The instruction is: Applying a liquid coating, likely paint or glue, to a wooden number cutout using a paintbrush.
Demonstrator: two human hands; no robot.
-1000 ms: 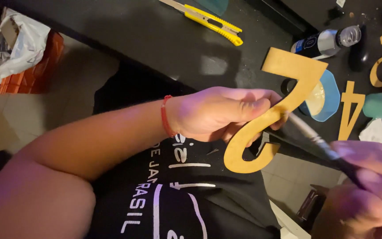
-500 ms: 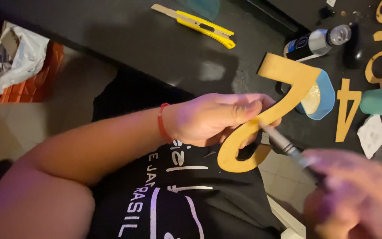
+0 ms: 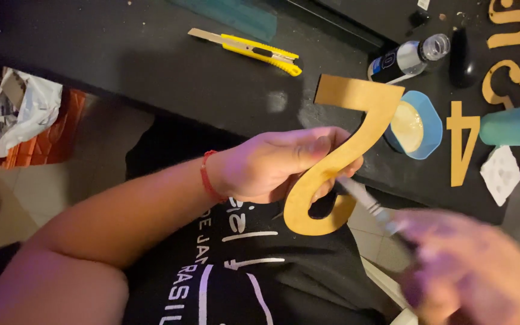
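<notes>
My left hand (image 3: 272, 165) grips the gold cut-out number (image 3: 338, 162) above my lap, my right hand (image 3: 470, 271) at four o'clock closed on a brush (image 3: 371, 204) touching its edge — painting looks underway, unfinished.

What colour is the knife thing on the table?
The utility knife is yellow with a pale blade end, seen in the head view on the black table.

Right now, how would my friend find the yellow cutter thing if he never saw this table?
Start at the long black table running across the top. The utility knife lies flat on it, left of the small bottle and blue bowl. It is the only bright yellow thing with a metal blade tip.
</notes>
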